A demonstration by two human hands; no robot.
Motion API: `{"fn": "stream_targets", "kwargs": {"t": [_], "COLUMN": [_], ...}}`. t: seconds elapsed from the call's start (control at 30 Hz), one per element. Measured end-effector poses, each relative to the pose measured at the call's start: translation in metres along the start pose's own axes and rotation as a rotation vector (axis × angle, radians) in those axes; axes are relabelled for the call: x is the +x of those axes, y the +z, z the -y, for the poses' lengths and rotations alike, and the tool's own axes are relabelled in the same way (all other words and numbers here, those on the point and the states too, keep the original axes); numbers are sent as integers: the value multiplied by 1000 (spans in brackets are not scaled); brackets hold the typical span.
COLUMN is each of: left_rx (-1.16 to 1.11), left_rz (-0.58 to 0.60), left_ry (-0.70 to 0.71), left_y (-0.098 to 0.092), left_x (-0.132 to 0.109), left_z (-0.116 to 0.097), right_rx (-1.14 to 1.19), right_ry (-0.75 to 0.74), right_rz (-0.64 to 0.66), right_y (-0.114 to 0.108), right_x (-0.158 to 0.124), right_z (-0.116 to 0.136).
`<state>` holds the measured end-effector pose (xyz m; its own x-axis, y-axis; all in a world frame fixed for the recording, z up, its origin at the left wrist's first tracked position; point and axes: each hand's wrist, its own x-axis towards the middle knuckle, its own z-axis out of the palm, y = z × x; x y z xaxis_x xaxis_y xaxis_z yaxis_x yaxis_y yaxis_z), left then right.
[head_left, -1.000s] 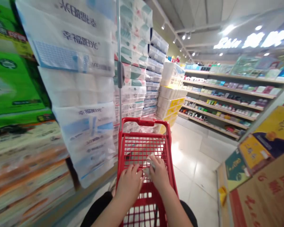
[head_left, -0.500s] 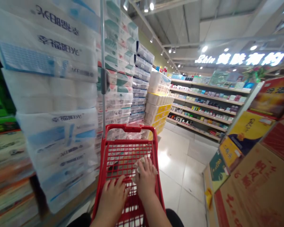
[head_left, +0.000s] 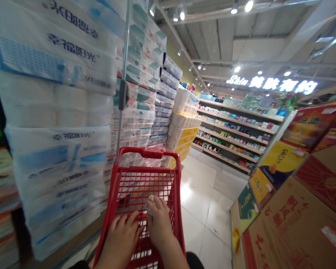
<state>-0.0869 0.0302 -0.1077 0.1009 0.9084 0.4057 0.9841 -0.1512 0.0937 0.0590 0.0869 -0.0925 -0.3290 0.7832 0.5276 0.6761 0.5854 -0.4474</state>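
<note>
A red shopping cart (head_left: 145,175) with a grid basket stands right in front of me. My left hand (head_left: 121,231) rests over the near left part of the cart, fingers spread and slightly bent, with nothing visible in them. Close beside it, my right hand (head_left: 159,220) is over the basket with its fingers bent around a crumpled whitish scrap (head_left: 151,198). Only a small part of the scrap shows at the fingertips; whether it is tissue or thin plastic I cannot tell. The cart's near end is hidden under my hands and forearms.
Tall stacks of wrapped paper rolls (head_left: 64,149) line the left, close to the cart. Printed cartons (head_left: 294,220) are piled on the right. Tiled floor (head_left: 198,201) runs between them toward shelves of small packages (head_left: 232,130) under a lit sign (head_left: 280,84).
The cart and both hands sit slightly farther left in view. My right hand has shifted toward the left hand, and less of the whitish scrap shows. The cartons on the right appear nearer.
</note>
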Motion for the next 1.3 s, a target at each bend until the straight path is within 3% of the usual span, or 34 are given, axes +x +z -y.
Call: {"fn": "stream_targets", "kwargs": {"t": [0.07,0.2,0.27,0.43,0.6,0.73,0.8,0.93,1.13,1.3], "left_rx": [-1,3,2,-36,-74,-68,-72,-117,-102,-118], "left_rz": [2,8,12,25,13,32,58,76,61,48], "left_ry": [4,10,6,-11,-19,-30,-36,-45,-43,-39], "left_y": [1,1,0,-3,-5,-5,-6,-8,-6,-5], "left_x": [0,0,1,4,6,8,8,9,9,10], "left_z": [1,1,0,1,2,2,3,3,3,3], "right_rx": [-63,-187,-167,-14,-74,-35,-15,-91,43,-11], "right_ry": [39,232,219,9,135,4,-2,193,-27,101], "right_rz": [20,-94,-109,-44,-192,47,106,-4,27,-160], "right_y": [-1,-6,-6,-5,-9,-6,-5,-4,5,5], "right_x": [-2,0,2,5,8,5,4,6,6,9], "right_z": [5,3,1,-5,-14,-3,2,0,-8,-17]}}
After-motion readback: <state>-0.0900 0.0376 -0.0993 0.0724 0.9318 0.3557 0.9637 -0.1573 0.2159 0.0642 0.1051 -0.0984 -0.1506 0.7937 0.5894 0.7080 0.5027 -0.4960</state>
